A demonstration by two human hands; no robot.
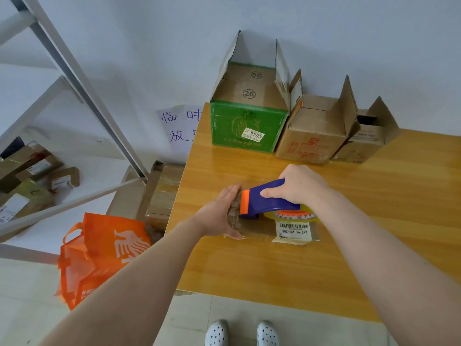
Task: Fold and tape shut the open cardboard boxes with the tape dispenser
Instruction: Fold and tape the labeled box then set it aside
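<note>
My left hand [222, 213] grips the left end of a small flat brown cardboard box [259, 232], fingers curled over its far side and thumb on the near side. The box lies on the yellow wooden table [274, 265], near the left edge, with a white barcode label [294, 229] on top. My right hand [299, 186] is clenched round the handle of the blue and orange plastic tape dispenser [264, 199], thumb along its near side. The dispenser sits on top of the box, orange end toward my left hand, clear tape roll [291, 216] under my right wrist.

Back of the table, against the wall, three boxes in a row, flaps up:
- green cardboard box [247, 126], sticker reading 3703
- brown cardboard box with red print [311, 138], touching the green one
- smaller brown cardboard box [366, 141], far right

On the floor to the left is an orange fabric bag [99, 250], beside a grey metal shelf rack [82, 78] holding parcels. There is a handwritten paper sign [179, 128] on the wall and white perforated shoes [217, 333] at the bottom edge.
</note>
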